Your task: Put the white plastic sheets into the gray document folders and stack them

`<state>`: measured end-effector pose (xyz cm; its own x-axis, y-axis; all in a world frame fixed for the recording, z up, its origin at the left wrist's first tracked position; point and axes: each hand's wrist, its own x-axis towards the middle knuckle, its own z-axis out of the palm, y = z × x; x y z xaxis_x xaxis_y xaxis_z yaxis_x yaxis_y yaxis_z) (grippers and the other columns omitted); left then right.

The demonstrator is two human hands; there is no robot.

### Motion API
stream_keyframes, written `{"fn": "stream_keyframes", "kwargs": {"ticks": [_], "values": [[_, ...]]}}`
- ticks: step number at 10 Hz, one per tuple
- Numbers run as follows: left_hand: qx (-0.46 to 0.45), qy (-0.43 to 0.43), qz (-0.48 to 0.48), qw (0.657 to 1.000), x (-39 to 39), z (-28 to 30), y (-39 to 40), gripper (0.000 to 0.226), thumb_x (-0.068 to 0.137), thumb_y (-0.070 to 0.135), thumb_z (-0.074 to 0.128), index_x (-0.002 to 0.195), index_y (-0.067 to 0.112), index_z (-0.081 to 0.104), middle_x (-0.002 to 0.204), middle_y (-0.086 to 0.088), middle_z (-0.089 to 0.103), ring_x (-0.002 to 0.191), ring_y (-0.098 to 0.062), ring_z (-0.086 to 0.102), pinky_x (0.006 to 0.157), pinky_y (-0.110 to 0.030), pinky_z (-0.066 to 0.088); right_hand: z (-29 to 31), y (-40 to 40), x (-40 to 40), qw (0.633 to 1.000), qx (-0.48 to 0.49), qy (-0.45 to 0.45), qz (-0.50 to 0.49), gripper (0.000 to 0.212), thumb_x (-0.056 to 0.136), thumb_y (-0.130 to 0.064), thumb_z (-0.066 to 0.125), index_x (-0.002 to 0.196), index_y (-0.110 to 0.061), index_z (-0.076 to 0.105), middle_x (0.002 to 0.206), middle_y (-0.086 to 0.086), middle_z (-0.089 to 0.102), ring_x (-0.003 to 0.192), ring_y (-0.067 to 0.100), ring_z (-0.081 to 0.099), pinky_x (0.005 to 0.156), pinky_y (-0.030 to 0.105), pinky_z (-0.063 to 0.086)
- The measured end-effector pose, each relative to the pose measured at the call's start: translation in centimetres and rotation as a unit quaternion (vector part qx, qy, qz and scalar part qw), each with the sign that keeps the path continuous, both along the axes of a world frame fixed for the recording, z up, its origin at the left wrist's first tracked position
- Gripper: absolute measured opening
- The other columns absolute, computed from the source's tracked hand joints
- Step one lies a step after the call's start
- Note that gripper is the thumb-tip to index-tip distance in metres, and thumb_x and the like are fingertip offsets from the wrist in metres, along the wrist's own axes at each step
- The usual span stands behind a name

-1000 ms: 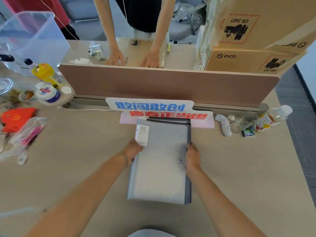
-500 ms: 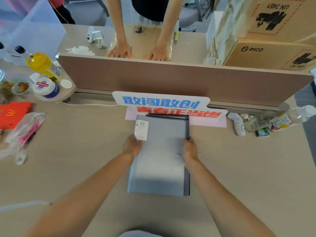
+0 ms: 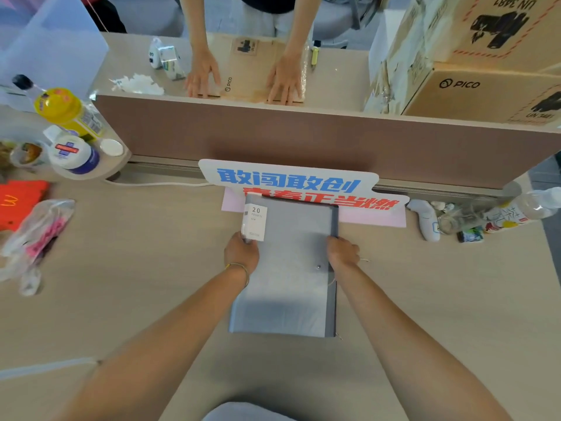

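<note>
A gray document folder [image 3: 288, 268] lies flat on the desk in front of me, closed, with a white "20 pockets" label [image 3: 254, 223] at its upper left corner and a small snap button near its right edge. It sits on top of at least one more gray folder, whose darker edge shows along the right side. My left hand [image 3: 241, 253] grips the folder's left edge just under the label. My right hand [image 3: 343, 252] grips the right edge. No loose white plastic sheet is visible.
A blue-and-red slogan sign [image 3: 303, 186] on pink paper lies just beyond the folder, against a brown desk divider [image 3: 303, 141]. Bottles [image 3: 66, 113] and plastic bags [image 3: 33, 235] crowd the left. A white thermometer [image 3: 426, 220] and bottle [image 3: 516, 211] sit right. Another person's hands [image 3: 243, 77] press a cardboard box behind the divider.
Both hands have slid the folder stack a little farther from me, toward the sign, keeping their grip on its edges. The view tilted slightly.
</note>
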<state>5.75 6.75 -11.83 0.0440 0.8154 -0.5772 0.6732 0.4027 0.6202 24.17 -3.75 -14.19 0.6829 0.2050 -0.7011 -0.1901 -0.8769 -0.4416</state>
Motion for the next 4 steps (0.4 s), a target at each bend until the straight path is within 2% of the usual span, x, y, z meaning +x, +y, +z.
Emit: {"fn": "stream_keyframes", "kwargs": {"ticks": [1,2,3,4], "values": [[-0.009,-0.005,-0.010,1.000,0.0,0.3,0.0,0.028,0.090,0.015,0.048,0.113,0.010,0.063,0.112,-0.012,0.070,0.104,-0.035,0.065,0.080,-0.030,0.047,-0.4,-0.3,0.6,0.999,0.022,0.020,0.022,0.052,0.086,-0.034,0.036,0.127,-0.017,0.064,0.132,0.015,0.060,0.119,0.038,0.055,0.105,0.046,0.043],[0.006,0.001,-0.026,1.000,0.1,1.1,-0.1,0.025,0.091,0.015,0.050,0.113,0.009,0.059,0.115,-0.014,0.070,0.105,-0.037,0.065,0.081,-0.033,0.048,-0.4,-1.2,0.9,0.993,0.103,0.055,0.009,0.042,0.084,-0.031,0.045,0.116,-0.019,0.068,0.122,0.010,0.070,0.107,0.033,0.065,0.098,0.044,0.052],[0.050,-0.004,-0.014,0.999,0.1,3.7,-0.8,0.038,0.096,0.013,0.050,0.133,0.006,0.049,0.130,-0.018,0.062,0.119,-0.039,0.058,0.085,-0.031,0.040,4.2,-2.4,-0.4,0.983,0.178,0.045,-0.001,0.033,0.089,-0.020,0.048,0.113,-0.020,0.071,0.114,0.004,0.074,0.098,0.025,0.069,0.083,0.034,0.056],[0.093,-0.057,-0.007,0.994,0.4,6.5,-1.8,0.051,0.100,0.015,0.048,0.150,0.012,0.036,0.146,-0.015,0.052,0.131,-0.037,0.050,0.104,-0.036,0.039,7.0,-3.3,-1.3,0.966,0.260,0.018,0.004,0.041,0.092,-0.019,0.045,0.128,-0.021,0.065,0.125,0.001,0.069,0.111,0.021,0.065,0.081,0.029,0.053]]}}
